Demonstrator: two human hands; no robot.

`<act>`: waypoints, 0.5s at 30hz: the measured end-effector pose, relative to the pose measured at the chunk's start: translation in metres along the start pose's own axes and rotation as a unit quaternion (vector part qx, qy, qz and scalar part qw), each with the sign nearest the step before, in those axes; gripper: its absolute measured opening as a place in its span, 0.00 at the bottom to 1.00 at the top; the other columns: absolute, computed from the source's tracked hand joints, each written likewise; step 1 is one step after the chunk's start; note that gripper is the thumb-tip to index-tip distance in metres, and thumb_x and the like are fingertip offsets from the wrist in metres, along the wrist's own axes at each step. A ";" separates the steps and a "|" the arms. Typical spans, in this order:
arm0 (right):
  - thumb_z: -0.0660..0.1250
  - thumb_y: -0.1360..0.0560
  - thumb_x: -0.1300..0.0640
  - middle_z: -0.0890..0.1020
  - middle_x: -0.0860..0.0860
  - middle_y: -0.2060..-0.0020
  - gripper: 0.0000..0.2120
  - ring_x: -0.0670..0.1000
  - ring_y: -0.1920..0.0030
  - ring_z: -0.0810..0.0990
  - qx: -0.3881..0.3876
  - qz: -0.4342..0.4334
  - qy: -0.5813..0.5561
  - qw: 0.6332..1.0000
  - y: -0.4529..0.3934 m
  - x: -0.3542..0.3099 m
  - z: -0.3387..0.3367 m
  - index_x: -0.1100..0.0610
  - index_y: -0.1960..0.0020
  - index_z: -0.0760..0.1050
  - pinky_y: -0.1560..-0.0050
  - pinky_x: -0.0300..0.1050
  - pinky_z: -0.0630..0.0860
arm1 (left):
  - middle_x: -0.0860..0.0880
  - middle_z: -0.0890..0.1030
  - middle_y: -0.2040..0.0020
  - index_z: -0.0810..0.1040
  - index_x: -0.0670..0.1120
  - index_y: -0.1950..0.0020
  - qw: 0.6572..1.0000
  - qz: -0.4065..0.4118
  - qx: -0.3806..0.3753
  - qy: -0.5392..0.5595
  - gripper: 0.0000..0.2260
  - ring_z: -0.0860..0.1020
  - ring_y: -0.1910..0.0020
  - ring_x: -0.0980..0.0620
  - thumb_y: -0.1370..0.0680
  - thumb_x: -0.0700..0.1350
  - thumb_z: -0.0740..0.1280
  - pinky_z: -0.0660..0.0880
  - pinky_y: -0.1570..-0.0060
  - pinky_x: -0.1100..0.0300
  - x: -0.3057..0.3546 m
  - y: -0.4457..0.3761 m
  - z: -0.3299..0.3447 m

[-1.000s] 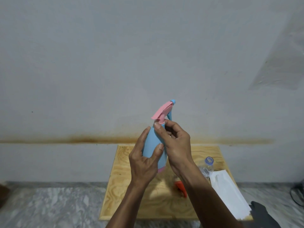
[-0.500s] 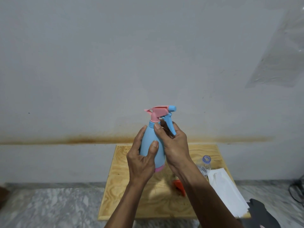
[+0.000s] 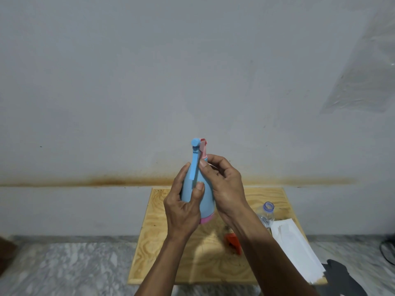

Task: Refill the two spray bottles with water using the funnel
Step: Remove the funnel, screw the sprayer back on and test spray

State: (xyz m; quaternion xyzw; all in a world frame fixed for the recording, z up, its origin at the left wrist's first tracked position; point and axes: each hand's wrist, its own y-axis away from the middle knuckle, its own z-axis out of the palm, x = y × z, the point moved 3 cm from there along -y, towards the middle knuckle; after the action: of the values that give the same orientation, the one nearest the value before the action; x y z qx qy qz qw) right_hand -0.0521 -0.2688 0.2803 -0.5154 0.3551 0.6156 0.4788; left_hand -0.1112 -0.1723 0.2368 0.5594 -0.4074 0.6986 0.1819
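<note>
A light blue spray bottle (image 3: pixel 206 199) with a pink base and a pink-and-blue trigger head (image 3: pixel 197 149) is held upright above the plywood board (image 3: pixel 162 248). My left hand (image 3: pixel 183 208) wraps its body from the left. My right hand (image 3: pixel 226 186) pinches the collar at the neck with thumb and fingers. The nozzle now faces the camera. An open clear water bottle (image 3: pixel 266 216) stands on the board to the right. A red object (image 3: pixel 234 242), perhaps the funnel, lies partly hidden behind my right forearm.
A white sheet (image 3: pixel 295 251) lies along the board's right edge. A dark object (image 3: pixel 342 278) sits on the marble floor (image 3: pixel 64 268) at lower right. A grey wall (image 3: pixel 192 82) with a rust-coloured stain line stands right behind the board.
The trigger head has turned around the neck, from pointing right to pointing toward the camera. My right fingers have shifted on the collar; the bottle stays in my left hand.
</note>
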 end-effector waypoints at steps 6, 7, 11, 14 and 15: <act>0.72 0.24 0.48 0.85 0.51 0.50 0.09 0.57 0.46 0.83 -0.029 -0.017 0.025 0.999 -0.001 -0.003 0.003 0.49 0.45 0.82 0.45 0.63 0.80 | 0.57 0.83 0.42 0.77 0.54 0.32 1.000 0.002 -0.006 0.010 0.24 0.82 0.44 0.53 0.26 0.60 0.68 0.81 0.52 0.60 0.002 -0.001 -0.002; 0.73 0.26 0.46 0.84 0.50 0.50 0.11 0.56 0.46 0.82 -0.021 -0.021 0.035 0.999 -0.002 -0.003 0.003 0.48 0.46 0.81 0.44 0.63 0.80 | 0.60 0.82 0.42 0.77 0.55 0.33 1.000 0.006 -0.006 0.013 0.22 0.82 0.44 0.56 0.26 0.59 0.68 0.80 0.51 0.63 0.003 -0.001 -0.003; 0.75 0.30 0.43 0.84 0.46 0.50 0.16 0.52 0.46 0.81 -0.017 -0.039 0.066 0.997 -0.005 -0.004 0.004 0.49 0.46 0.80 0.42 0.59 0.79 | 0.60 0.80 0.36 0.76 0.49 0.30 1.000 0.012 -0.002 0.016 0.26 0.80 0.39 0.60 0.26 0.57 0.69 0.77 0.47 0.67 0.003 0.000 -0.005; 0.72 0.25 0.46 0.84 0.49 0.53 0.12 0.49 0.52 0.81 -0.036 -0.042 0.054 0.997 -0.004 -0.007 0.004 0.53 0.47 0.82 0.48 0.53 0.79 | 0.58 0.81 0.36 0.76 0.53 0.32 1.000 0.008 -0.005 0.017 0.24 0.80 0.39 0.59 0.27 0.57 0.69 0.78 0.48 0.67 0.002 -0.001 -0.007; 0.72 0.24 0.47 0.84 0.49 0.53 0.11 0.48 0.53 0.81 -0.031 -0.045 0.052 0.997 -0.004 -0.008 0.003 0.54 0.48 0.83 0.49 0.51 0.79 | 0.58 0.81 0.36 0.76 0.54 0.33 1.000 0.007 -0.006 0.016 0.23 0.80 0.39 0.58 0.27 0.57 0.69 0.78 0.48 0.66 0.001 -0.001 -0.008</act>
State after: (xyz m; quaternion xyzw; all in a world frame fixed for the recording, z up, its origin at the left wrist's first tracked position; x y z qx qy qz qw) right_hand -0.0489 -0.2666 0.2894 -0.5770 0.3364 0.5765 0.4708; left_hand -0.1157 -0.1660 0.2380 0.5444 -0.4125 0.7063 0.1862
